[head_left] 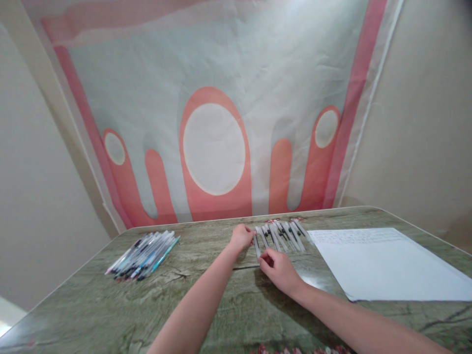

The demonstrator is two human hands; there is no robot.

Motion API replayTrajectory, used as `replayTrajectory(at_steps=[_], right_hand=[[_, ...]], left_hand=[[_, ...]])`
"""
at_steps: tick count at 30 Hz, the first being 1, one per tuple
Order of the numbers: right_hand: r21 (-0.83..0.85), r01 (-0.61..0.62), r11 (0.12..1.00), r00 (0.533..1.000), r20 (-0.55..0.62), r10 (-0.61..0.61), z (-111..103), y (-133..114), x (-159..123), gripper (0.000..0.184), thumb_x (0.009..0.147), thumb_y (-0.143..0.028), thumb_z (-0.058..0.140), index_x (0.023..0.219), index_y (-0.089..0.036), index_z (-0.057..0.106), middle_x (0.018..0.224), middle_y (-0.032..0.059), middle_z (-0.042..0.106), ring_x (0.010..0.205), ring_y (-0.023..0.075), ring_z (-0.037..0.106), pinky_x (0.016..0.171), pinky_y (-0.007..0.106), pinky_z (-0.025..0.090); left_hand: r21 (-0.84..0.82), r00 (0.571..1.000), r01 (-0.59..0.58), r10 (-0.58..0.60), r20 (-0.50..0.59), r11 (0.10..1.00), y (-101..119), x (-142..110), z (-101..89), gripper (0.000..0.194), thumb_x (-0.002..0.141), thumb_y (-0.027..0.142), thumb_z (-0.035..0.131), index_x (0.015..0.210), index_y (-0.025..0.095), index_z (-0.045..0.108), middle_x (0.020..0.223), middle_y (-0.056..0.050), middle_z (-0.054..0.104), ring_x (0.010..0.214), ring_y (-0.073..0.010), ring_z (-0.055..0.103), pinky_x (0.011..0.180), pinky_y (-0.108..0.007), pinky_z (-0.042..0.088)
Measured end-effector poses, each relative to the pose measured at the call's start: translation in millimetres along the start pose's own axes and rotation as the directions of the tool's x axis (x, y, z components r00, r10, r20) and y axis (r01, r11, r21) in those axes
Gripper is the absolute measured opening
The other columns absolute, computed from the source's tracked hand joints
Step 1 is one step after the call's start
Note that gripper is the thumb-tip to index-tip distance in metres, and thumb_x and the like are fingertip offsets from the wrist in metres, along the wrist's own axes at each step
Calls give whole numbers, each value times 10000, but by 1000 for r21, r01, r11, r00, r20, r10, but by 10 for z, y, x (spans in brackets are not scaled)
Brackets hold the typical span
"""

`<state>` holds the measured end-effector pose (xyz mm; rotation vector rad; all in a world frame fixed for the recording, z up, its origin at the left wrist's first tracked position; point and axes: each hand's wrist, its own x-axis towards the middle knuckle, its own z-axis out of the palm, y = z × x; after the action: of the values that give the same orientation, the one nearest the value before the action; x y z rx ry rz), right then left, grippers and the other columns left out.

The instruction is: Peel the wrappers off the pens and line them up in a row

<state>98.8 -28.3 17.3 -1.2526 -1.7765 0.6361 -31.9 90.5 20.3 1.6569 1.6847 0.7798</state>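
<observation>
A row of several clear pens with black caps (283,235) lies at the far side of the table (110,305). The leftmost pen (256,245) of that row lies between my hands. My left hand (241,238) rests curled at the pen's far end, fingers closed against it. My right hand (279,269) pinches the pen's near end with fingertips together. A second pile of several pens (144,254), some with teal barrels, lies to the left, away from both hands.
A large white sheet of paper (387,263) with faint writing along its far edge covers the table's right side. Behind the table hangs a grey cloth with pink shapes and white circles (214,147). Beige walls stand either side.
</observation>
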Motion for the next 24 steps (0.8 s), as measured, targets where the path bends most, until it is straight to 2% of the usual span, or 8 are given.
replayTrajectory(at_steps=[4,6,9,12,14,18,21,24], right_hand=[[73,-9,997,999,-49,12,-11,-29,-10,143,747,-297,477,784,-179,547,564,-11,557,509,125,510,509,228,377],[115,6,993,998,-67,2,-51,-50,15,149,759,-315,472,791,-185,537,594,-5,566,524,127,518,521,232,394],[116,56,992,995,-86,-46,-173,-47,143,184,774,-336,459,818,-187,556,681,18,602,581,138,545,571,247,425],[11,95,995,993,-77,-94,-307,44,368,205,785,-288,442,895,-180,577,780,36,624,669,147,568,635,257,434],[-94,110,989,994,-12,-112,-350,138,526,209,778,-236,446,914,-167,589,850,53,629,724,150,575,676,262,431],[-322,152,934,987,100,-126,-297,269,751,260,783,-170,447,1027,-152,535,910,60,626,819,142,573,726,240,408],[-501,165,849,984,142,-107,-215,276,843,230,787,-171,467,1008,-159,532,894,59,623,846,153,561,735,239,383],[-553,180,813,980,173,-99,-159,252,902,138,777,-195,505,882,-174,591,894,61,614,887,171,540,773,247,350]], left_hand=[[-66,978,-190,183,-96,980,-108,-173,-8,118,592,113,580,703,145,606,569,-10,586,527,-106,521,587,-218,402],[-109,947,-308,295,-126,945,-179,-275,-2,143,585,86,576,703,160,610,662,-25,602,601,-115,535,623,-219,404],[-219,920,-391,368,-137,894,-261,-391,16,189,606,96,575,769,181,618,741,-36,603,656,-123,537,664,-228,408],[-269,914,-405,380,-141,874,-289,-435,31,213,608,105,593,801,189,622,770,-41,602,676,-131,533,704,-247,408],[-278,914,-406,381,-141,871,-290,-438,38,220,609,100,594,807,192,625,776,-42,603,681,-135,531,726,-260,406],[-317,912,-409,378,-157,856,-295,-436,56,227,612,91,590,811,194,628,794,-46,603,702,-139,539,757,-266,402],[-238,897,-440,413,-156,866,-309,-438,69,234,636,90,561,838,193,620,830,-56,602,732,-143,547,765,-270,409],[-68,882,-467,459,-108,882,-316,-439,72,254,674,93,505,895,180,593,880,-62,597,787,-149,549,788,-291,411]])
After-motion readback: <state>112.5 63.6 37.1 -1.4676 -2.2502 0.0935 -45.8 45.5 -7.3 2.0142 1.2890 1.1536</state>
